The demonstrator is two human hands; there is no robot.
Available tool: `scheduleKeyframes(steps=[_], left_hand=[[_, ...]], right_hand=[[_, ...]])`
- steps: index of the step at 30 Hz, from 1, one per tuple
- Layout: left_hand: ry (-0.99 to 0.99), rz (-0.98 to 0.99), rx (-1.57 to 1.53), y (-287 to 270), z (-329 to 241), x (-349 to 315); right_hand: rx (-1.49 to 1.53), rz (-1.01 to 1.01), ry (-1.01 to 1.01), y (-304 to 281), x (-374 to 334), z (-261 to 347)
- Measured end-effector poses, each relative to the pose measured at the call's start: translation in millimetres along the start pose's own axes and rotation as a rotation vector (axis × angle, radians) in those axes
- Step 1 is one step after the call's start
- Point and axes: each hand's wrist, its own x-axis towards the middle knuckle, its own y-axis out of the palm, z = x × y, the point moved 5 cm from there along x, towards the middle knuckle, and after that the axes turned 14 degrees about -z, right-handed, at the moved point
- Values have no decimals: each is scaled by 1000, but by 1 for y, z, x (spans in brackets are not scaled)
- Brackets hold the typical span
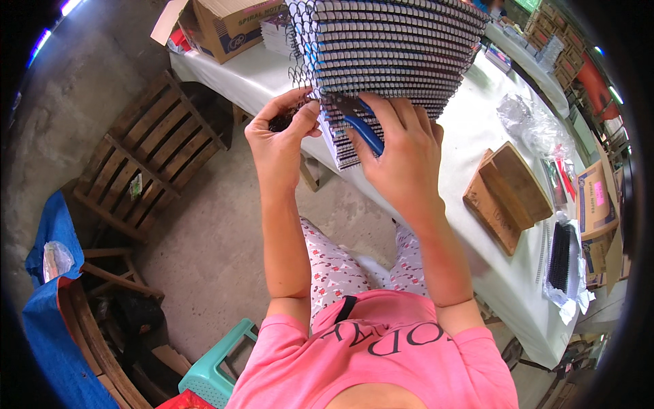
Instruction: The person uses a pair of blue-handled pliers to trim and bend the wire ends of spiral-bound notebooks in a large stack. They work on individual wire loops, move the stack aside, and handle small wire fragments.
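A tall stack of spiral-bound notebooks (392, 51) stands at the table's edge, its rows of black coil bindings facing me. My right hand (409, 146) is closed round blue-handled cutting pliers (366, 135). Their dark jaws point left and lie against the stack's left corner, at the coil ends. Just left of that corner, my left hand (283, 133) is closed, thumb and fingertips together near the jaws. Within its curled fingers shows a dark tangle of coil wire pieces (281, 121). Whether the pliers' jaws are gripping a wire cannot be made out.
The white-covered table (477, 225) runs along the right. It bears a wooden block stand (507, 194), clear plastic wrap (528, 123) and a packet of black coils (561, 259). A cardboard box (231, 31) sits far left. Wooden slats (150, 153) and a green stool (214, 361) stand left.
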Motion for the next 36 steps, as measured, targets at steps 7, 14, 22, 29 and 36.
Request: scheduleKeyframes(steps=[7, 14, 22, 29, 36], left_hand=[[6, 26, -16, -2, 6, 9], [31, -43, -39, 2, 6, 4], [118, -120, -32, 5, -9, 0], [130, 17, 122, 2, -13, 9], [160, 12, 100, 6, -13, 7]], right_hand=[[96, 2, 14, 3, 2, -2], [94, 74, -4, 14, -2, -8], [165, 144, 59, 12, 0, -15], [2, -72, -64, -7, 8, 0], [-41, -13, -27, -4, 12, 7]])
